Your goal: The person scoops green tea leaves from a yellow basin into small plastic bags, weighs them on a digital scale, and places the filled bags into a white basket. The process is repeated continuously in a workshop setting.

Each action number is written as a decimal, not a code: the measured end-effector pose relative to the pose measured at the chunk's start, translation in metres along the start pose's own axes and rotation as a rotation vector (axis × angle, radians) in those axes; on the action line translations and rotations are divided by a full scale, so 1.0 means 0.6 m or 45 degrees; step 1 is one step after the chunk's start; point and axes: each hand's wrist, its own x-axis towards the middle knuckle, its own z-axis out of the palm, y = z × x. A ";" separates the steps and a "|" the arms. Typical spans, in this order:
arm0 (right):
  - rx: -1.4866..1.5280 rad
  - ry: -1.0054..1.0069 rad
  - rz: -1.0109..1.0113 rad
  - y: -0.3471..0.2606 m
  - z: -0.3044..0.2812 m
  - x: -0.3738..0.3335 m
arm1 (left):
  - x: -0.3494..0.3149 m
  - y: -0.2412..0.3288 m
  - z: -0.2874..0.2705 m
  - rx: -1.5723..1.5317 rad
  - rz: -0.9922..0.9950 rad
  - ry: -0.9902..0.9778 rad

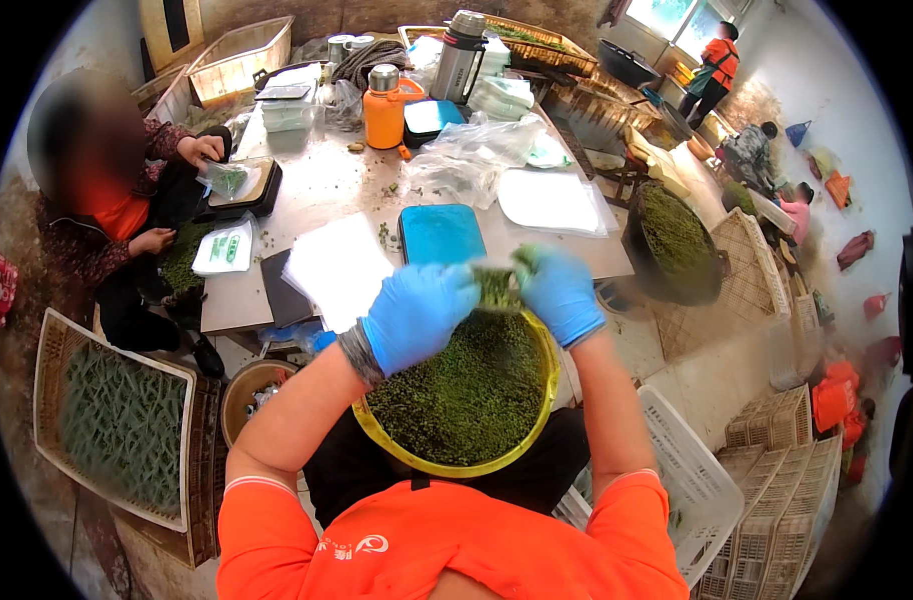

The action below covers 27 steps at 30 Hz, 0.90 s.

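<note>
My left hand (419,312) and my right hand (559,292), both in blue gloves, pinch the two sides of a small clear bag (497,288) with green contents. The bag is slightly blurred. It hangs above the far rim of a yellow-rimmed tub (555,385) in my lap. Small green berries (462,400), like green peppercorns, fill the tub. Just beyond my hands, on the table, lies a flat blue square plate (442,235), perhaps a scale. A fanned stack of white bags or sheets (337,268) is left of it.
An orange flask (384,108), a steel flask (461,58) and loose clear plastic (467,160) stand or lie on the table (327,190). A co-worker's hand (202,148) holds a bag at left. Crates of filled bags (189,450) and a white crate (692,480) flank me.
</note>
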 end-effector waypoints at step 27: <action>0.345 -0.554 0.155 0.032 0.301 -0.176 | -0.238 0.081 0.188 -0.655 -0.815 -0.443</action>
